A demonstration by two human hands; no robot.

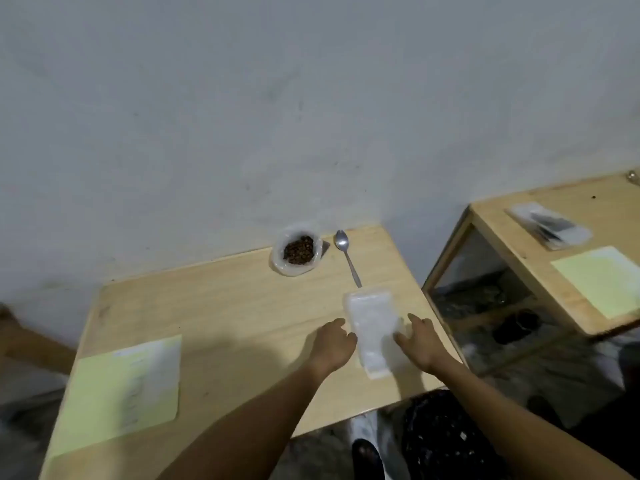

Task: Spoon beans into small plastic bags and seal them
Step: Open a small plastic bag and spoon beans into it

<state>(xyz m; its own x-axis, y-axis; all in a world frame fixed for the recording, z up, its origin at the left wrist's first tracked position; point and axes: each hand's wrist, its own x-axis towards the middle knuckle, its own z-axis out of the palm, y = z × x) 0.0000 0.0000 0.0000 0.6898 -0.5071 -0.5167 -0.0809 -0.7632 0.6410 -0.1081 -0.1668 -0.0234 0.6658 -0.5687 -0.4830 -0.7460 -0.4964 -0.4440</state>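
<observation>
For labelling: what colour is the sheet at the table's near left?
Pale yellow-green sheet, head view.

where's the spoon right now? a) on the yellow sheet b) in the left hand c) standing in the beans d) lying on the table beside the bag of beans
d: the spoon lies flat on the table, just right of the bag of beans, with neither hand touching it.
</observation>
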